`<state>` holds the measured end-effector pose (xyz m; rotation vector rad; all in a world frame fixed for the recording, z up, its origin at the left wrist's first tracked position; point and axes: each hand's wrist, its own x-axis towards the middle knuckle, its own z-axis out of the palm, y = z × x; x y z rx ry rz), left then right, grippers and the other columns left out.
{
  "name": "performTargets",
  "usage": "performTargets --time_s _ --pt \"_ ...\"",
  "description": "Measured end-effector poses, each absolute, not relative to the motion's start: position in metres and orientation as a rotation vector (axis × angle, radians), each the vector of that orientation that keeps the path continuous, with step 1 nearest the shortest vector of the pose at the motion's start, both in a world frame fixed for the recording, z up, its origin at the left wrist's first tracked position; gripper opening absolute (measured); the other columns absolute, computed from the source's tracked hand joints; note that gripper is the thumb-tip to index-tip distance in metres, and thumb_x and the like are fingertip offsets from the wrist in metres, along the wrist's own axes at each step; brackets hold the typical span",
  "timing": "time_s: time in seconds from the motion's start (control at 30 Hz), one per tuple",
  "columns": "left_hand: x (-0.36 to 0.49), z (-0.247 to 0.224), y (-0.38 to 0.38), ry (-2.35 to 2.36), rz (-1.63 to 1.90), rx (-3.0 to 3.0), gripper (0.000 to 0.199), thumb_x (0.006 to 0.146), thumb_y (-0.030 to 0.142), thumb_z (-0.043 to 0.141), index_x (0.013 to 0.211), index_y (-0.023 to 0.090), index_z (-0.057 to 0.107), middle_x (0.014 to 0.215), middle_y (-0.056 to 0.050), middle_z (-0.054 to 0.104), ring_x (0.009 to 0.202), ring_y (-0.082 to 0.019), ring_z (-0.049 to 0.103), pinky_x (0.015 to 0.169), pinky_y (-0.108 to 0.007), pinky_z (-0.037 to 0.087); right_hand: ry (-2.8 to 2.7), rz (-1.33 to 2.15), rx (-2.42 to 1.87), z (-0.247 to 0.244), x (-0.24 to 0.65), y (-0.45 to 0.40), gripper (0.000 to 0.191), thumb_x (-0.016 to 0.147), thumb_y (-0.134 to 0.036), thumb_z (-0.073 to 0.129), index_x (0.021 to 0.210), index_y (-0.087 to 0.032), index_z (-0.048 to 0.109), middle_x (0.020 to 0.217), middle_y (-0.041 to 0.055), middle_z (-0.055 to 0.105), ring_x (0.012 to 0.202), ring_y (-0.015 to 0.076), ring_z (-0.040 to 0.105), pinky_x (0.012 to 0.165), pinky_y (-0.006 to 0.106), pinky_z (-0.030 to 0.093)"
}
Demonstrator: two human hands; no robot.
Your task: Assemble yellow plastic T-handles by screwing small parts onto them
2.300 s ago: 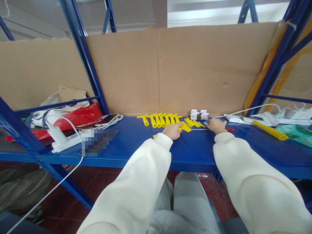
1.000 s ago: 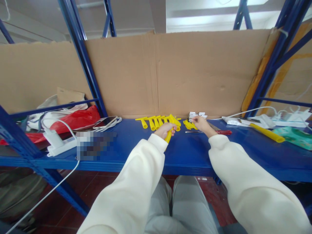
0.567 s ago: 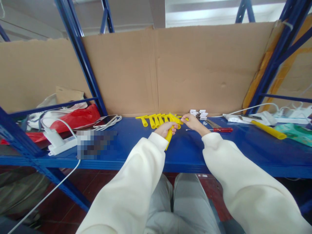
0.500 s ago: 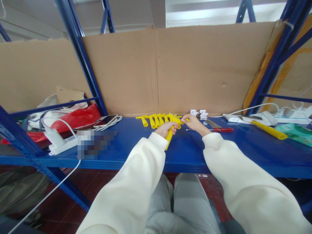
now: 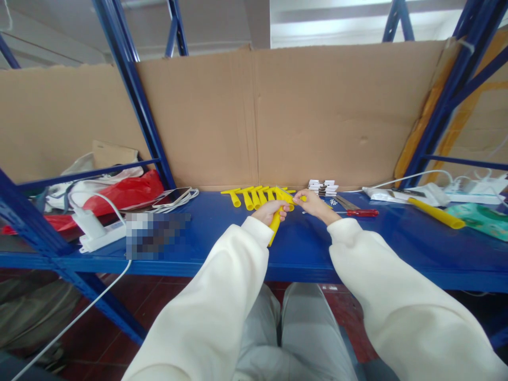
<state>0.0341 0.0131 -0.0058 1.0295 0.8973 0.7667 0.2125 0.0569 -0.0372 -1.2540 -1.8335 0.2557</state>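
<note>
My left hand point(image 5: 270, 212) is wrapped round a yellow handle-like piece point(image 5: 274, 233), whose lower end sticks out below the fist. My right hand point(image 5: 310, 203) is closed in a pinch at the piece's upper end; what its fingertips hold is too small to make out. Behind both hands, several yellow T-shaped pieces point(image 5: 248, 199) lie in a row against the cardboard. Right of them are small stacked white pieces point(image 5: 323, 187) and a screwdriver with a red handle point(image 5: 362, 212).
On the right lie a yellow tube point(image 5: 436, 213), a green packet point(image 5: 482, 219) and a white plastic bag point(image 5: 428, 194). A power strip point(image 5: 103, 236), a phone point(image 5: 171, 196) with cable and a red bag point(image 5: 127, 190) are on the left. Cardboard point(image 5: 317, 116) stands behind.
My right hand has shifted slightly left and down, nearer my left hand. My left hand has hardly moved.
</note>
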Motion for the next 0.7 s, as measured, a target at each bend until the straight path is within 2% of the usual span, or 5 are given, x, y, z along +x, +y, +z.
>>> performTargets --time_s 0.17,0.33,0.4,0.53,0.7 --pt "0.035 -0.005 0.01 0.884 0.781 1.04 0.025 0.092 0.002 0.04 0.075 0.019 0.046 0.051 0.009 0.038 0.035 -0.004 0.029 0.036 -0.011 0.02 -1.751 0.363 -1.268 -0.041 0.212 0.057 0.009 0.079 -0.023 0.07 0.074 -0.023 0.062 0.087 0.003 0.072 0.089 0.0228 0.068 0.092 0.04 0.053" --pt "0.034 -0.005 0.009 0.861 0.783 1.038 0.024 0.091 0.002 0.041 0.076 0.019 0.047 0.051 0.009 0.038 0.035 -0.004 0.029 0.035 -0.011 0.021 -1.595 0.491 -1.233 -0.044 0.212 0.058 0.023 0.075 -0.026 0.079 0.087 -0.023 0.061 0.102 0.0053 0.072 0.104 0.0233 0.066 0.102 0.043 0.05" --pt "0.034 -0.006 0.01 0.855 0.781 1.038 0.023 0.091 0.002 0.042 0.076 0.019 0.047 0.051 0.009 0.039 0.035 -0.004 0.029 0.035 -0.011 0.021 -1.564 0.56 -1.263 -0.043 0.211 0.056 0.022 0.076 -0.025 0.078 0.09 -0.022 0.061 0.108 0.0065 0.072 0.108 0.0232 0.066 0.106 0.044 0.048" --pt "0.033 -0.007 0.013 0.843 0.766 1.051 0.02 0.087 0.002 0.046 0.077 0.019 0.048 0.052 0.009 0.039 0.036 -0.004 0.03 0.036 -0.012 0.023 -1.565 0.679 -1.289 -0.041 0.209 0.048 0.017 0.084 -0.027 0.073 0.098 -0.022 0.065 0.116 0.007 0.073 0.113 0.0227 0.065 0.107 0.043 0.048" --pt "0.03 -0.009 0.016 0.84 0.745 1.063 0.017 0.086 0.004 0.05 0.079 0.019 0.049 0.053 0.009 0.04 0.037 -0.005 0.031 0.036 -0.013 0.023 -1.594 0.724 -1.275 -0.041 0.214 0.047 0.028 0.083 -0.031 0.077 0.108 -0.022 0.068 0.123 0.0076 0.072 0.118 0.0231 0.064 0.108 0.043 0.049"
